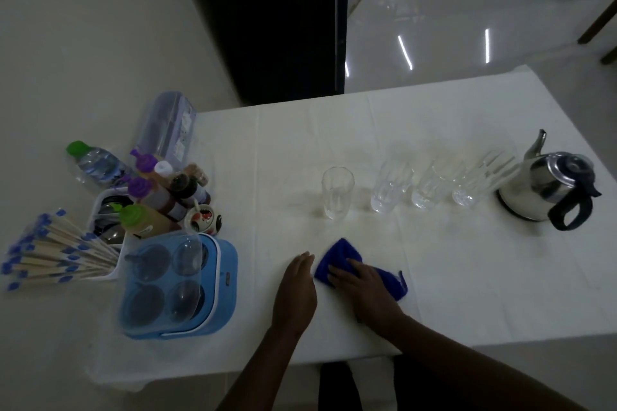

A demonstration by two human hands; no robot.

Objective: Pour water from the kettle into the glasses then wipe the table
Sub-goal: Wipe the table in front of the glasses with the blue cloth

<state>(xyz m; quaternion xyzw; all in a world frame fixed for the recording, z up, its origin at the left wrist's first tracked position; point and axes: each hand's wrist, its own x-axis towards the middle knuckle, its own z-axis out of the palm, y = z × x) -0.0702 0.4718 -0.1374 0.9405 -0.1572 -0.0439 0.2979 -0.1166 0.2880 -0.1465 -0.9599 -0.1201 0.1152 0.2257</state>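
Note:
A steel kettle [547,187] with a black handle stands at the right end of the white-covered table [467,277]. Several clear glasses stand in a row across the middle, from one on the left [337,192] to one beside the kettle [467,190]. A blue cloth [344,255] lies on the table near the front edge. My right hand [367,287] presses flat on the cloth. Just left of the cloth, my left hand [295,290] rests flat on the table with fingers together, holding nothing.
At the left end stand a blue container with a clear lid [180,284], several sauce bottles [160,197], a water bottle [93,163], a white tray of wrapped chopsticks [60,250] and a clear lidded box [167,127]. The table's front edge runs just below my wrists.

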